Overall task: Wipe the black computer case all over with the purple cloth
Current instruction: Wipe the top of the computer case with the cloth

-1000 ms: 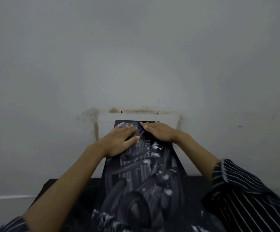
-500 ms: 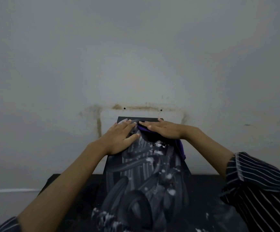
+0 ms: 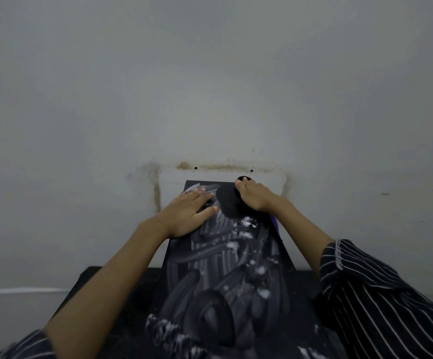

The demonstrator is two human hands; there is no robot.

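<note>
Both hands are resting at the far end of the black computer case [image 3: 223,268] on the desk [image 3: 93,281], left hand [image 3: 184,216] flat, right hand [image 3: 255,196] clutching the purple cloth [image 3: 231,206]; overreaching risks tipping it

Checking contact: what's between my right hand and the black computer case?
The purple cloth, bunched under the right hand at the far end of the black computer case; the head view shows it.
</note>
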